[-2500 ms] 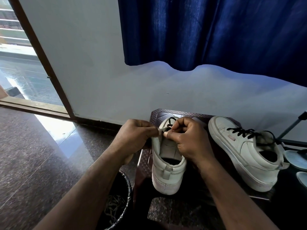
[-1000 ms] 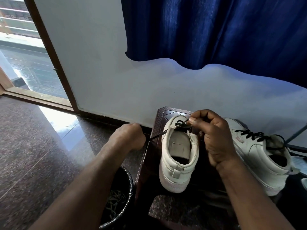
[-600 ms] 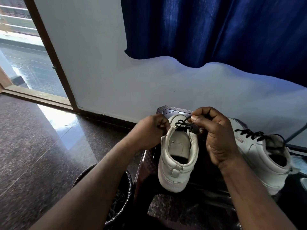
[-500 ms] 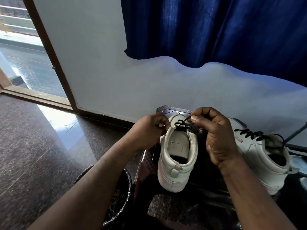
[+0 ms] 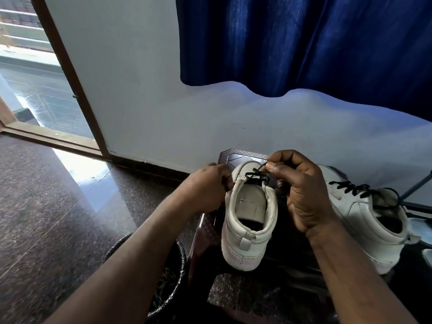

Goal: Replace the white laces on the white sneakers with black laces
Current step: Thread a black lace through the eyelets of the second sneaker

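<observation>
1. A black lace (image 5: 256,176) crosses the top eyelets of a white sneaker (image 5: 250,230), which stands heel toward the camera on a dark stool (image 5: 236,156).
2. The right hand (image 5: 304,190) pinches a strand of that lace between thumb and forefinger, just above the shoe's tongue.
3. Across the collar from the pinch, the left hand (image 5: 205,188) sits against the shoe with its fingers curled. Whether it grasps lace or leather cannot be told.
4. Just outside the right hand, a second sneaker (image 5: 364,225) rests on the same stool, its black lacing (image 5: 350,188) threaded.
5. Below the left forearm stands a black wastebasket (image 5: 173,284) on the polished floor (image 5: 58,218). Above the grip, a blue curtain (image 5: 304,43) hangs over a pale wall (image 5: 140,90).
</observation>
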